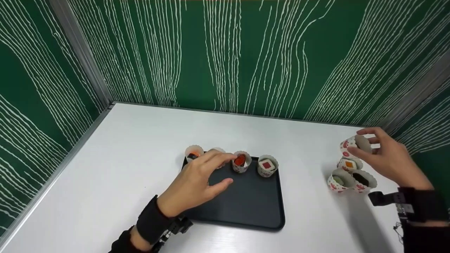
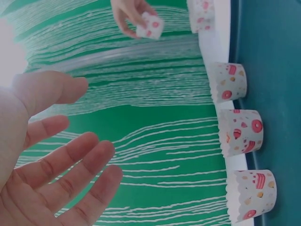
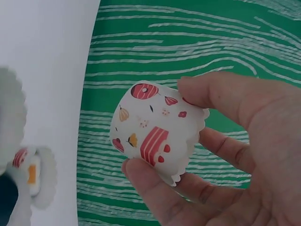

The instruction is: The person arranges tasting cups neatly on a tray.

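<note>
My right hand [image 1: 392, 158] pinches a white paper baking cup [image 3: 153, 125] printed with red cakes and donuts, raised above the table at the right. Just below it stand three more cups: one with a white and orange piece [image 1: 349, 164], one with a green piece [image 1: 338, 180] and one with a dark piece [image 1: 361, 179]. My left hand [image 1: 195, 179] hovers over the dark tray [image 1: 242, 207] with thumb and fingers spread, holding nothing. Along the tray's far edge sit several cups, among them one with a red piece [image 1: 240, 161] and one with a white and red square [image 1: 266, 165].
The cups are on a white table [image 1: 140, 140]. Green panels [image 1: 225, 52] with wavy white lines rise behind the table and at its sides. At the tray's far left corner stands a cup with an orange and black piece [image 1: 194, 153]; the cup beside it is partly hidden by my left hand.
</note>
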{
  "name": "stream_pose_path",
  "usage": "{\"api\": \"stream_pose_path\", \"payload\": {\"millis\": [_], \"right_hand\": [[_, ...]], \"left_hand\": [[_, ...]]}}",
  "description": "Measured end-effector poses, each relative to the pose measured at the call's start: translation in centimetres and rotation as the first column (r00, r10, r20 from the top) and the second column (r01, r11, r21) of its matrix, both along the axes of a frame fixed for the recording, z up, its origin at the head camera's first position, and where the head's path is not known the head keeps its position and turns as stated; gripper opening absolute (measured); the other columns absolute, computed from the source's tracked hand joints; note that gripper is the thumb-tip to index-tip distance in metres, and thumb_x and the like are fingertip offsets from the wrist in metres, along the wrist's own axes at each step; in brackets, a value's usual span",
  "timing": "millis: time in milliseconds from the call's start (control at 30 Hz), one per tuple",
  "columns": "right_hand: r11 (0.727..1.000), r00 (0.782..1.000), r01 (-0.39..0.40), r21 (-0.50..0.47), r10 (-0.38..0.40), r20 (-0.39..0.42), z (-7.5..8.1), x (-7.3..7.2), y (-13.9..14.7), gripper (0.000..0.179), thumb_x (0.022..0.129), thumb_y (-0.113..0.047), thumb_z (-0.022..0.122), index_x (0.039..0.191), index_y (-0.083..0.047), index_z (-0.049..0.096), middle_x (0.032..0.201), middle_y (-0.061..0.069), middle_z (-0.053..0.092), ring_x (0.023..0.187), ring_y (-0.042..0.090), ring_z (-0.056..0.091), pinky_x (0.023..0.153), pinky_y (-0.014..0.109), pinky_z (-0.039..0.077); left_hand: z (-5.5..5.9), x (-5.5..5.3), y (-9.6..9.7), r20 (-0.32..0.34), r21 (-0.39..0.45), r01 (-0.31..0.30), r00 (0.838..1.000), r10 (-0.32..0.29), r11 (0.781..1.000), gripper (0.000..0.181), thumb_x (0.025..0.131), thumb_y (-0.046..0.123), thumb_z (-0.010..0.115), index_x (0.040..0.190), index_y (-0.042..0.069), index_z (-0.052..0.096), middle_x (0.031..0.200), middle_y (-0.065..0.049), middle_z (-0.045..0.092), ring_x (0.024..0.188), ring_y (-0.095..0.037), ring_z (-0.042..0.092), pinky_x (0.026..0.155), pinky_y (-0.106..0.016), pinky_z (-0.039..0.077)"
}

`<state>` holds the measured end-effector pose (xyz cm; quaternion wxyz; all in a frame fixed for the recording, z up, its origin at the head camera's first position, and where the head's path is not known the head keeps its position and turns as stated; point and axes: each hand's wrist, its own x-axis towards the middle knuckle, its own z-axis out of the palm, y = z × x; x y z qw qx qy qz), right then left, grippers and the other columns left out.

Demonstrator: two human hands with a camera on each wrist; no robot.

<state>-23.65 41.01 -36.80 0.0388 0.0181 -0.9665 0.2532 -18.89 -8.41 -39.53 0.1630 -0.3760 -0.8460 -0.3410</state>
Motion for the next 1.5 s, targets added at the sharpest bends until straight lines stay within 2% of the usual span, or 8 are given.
{"api": "stream_pose_path", "payload": {"millis": [67, 200, 300, 433, 667, 967, 1133, 1500], "right_hand": [[1.0, 1.0, -0.02, -0.014, 0.02, -0.007, 0.2, 0.2, -0.8, 0.073, 0.103, -0.051, 0.069, 0.153, -0.005, 0.043, 0.14, 0.039, 0.056, 0.118, 0.059, 0.065, 0.076, 0.047, 0.058], [0.998, 0.999, -0.049, -0.033, 0.049, -0.01, 0.5, 0.7, -2.6, 0.073, 0.102, -0.051, 0.071, 0.154, -0.008, 0.044, 0.141, 0.035, 0.058, 0.118, 0.057, 0.067, 0.077, 0.049, 0.062], [0.995, 0.997, -0.081, -0.063, 0.08, -0.018, 0.6, 1.1, -4.0, 0.069, 0.101, -0.048, 0.073, 0.153, -0.01, 0.046, 0.14, 0.031, 0.06, 0.118, 0.055, 0.068, 0.076, 0.036, 0.063], [0.985, 0.991, -0.131, -0.109, 0.127, -0.045, 0.6, 1.7, -6.0, 0.063, 0.102, -0.042, 0.074, 0.151, -0.014, 0.049, 0.138, 0.028, 0.064, 0.116, 0.052, 0.071, 0.072, 0.017, 0.054], [0.969, 0.977, -0.196, -0.149, 0.181, -0.108, 0.3, 2.8, -9.6, 0.056, 0.101, -0.037, 0.077, 0.147, -0.017, 0.054, 0.135, 0.024, 0.067, 0.112, 0.045, 0.076, 0.077, 0.018, 0.056], [0.928, 0.962, -0.273, -0.252, 0.256, -0.098, -0.7, 4.4, -13.5, 0.049, 0.101, -0.035, 0.076, 0.145, -0.022, 0.056, 0.133, 0.015, 0.069, 0.108, 0.026, 0.078, 0.077, 0.026, 0.062], [0.921, 0.955, -0.296, -0.253, 0.283, -0.087, -1.4, 5.6, -14.9, 0.047, 0.1, -0.035, 0.077, 0.143, -0.026, 0.058, 0.133, 0.011, 0.069, 0.103, 0.016, 0.077, 0.075, 0.028, 0.061], [0.88, 0.922, -0.377, -0.288, 0.386, -0.028, -1.7, 6.7, -17.5, 0.052, 0.099, -0.035, 0.079, 0.145, -0.025, 0.056, 0.138, 0.009, 0.066, 0.111, 0.019, 0.074, 0.086, 0.03, 0.063]], "left_hand": [[0.0, 0.0, 0.0, -0.001, 0.004, -0.001, 1.0, 0.001, 1.0, 0.051, 0.097, 0.023, 0.082, 0.145, 0.014, 0.064, 0.13, -0.001, 0.068, 0.106, -0.012, 0.066, 0.087, -0.031, 0.059], [0.0, 0.0, 0.0, -0.007, 0.014, 0.001, 1.0, -0.001, 1.0, 0.052, 0.097, 0.022, 0.082, 0.145, 0.014, 0.064, 0.131, -0.001, 0.068, 0.108, -0.012, 0.067, 0.088, -0.031, 0.059], [0.0, 0.0, 0.0, -0.011, 0.017, 0.0, 1.0, 0.0, 1.0, 0.052, 0.097, 0.021, 0.082, 0.146, 0.014, 0.063, 0.131, -0.001, 0.069, 0.109, -0.012, 0.067, 0.089, -0.032, 0.059], [0.0, 0.0, 0.0, -0.011, 0.016, -0.006, 1.0, 0.006, 1.0, 0.053, 0.097, 0.022, 0.081, 0.146, 0.015, 0.063, 0.131, -0.001, 0.069, 0.109, -0.012, 0.067, 0.09, -0.032, 0.059], [-0.1, 0.0, 0.2, -0.001, 0.014, -0.005, 1.0, 0.005, 1.0, 0.053, 0.098, 0.022, 0.081, 0.147, 0.016, 0.063, 0.133, -0.002, 0.068, 0.109, -0.012, 0.067, 0.089, -0.032, 0.059], [-0.2, 0.3, 0.7, -0.029, 0.015, 0.0, 1.0, 0.001, 1.0, 0.053, 0.096, 0.021, 0.083, 0.145, 0.013, 0.064, 0.128, -0.003, 0.069, 0.11, -0.015, 0.069, 0.091, -0.034, 0.06], [-0.5, 0.5, 1.2, -0.003, 0.001, 0.025, 1.0, -0.025, 1.0, 0.05, 0.098, 0.022, 0.081, 0.144, 0.013, 0.064, 0.126, -0.004, 0.068, 0.107, -0.014, 0.067, 0.09, -0.032, 0.059], [-0.9, 1.2, 2.2, 0.112, -0.009, 0.086, 0.99, -0.085, 0.996, 0.046, 0.1, 0.023, 0.079, 0.142, 0.014, 0.065, 0.13, -0.005, 0.067, 0.111, -0.014, 0.069, 0.095, -0.029, 0.059]]}}
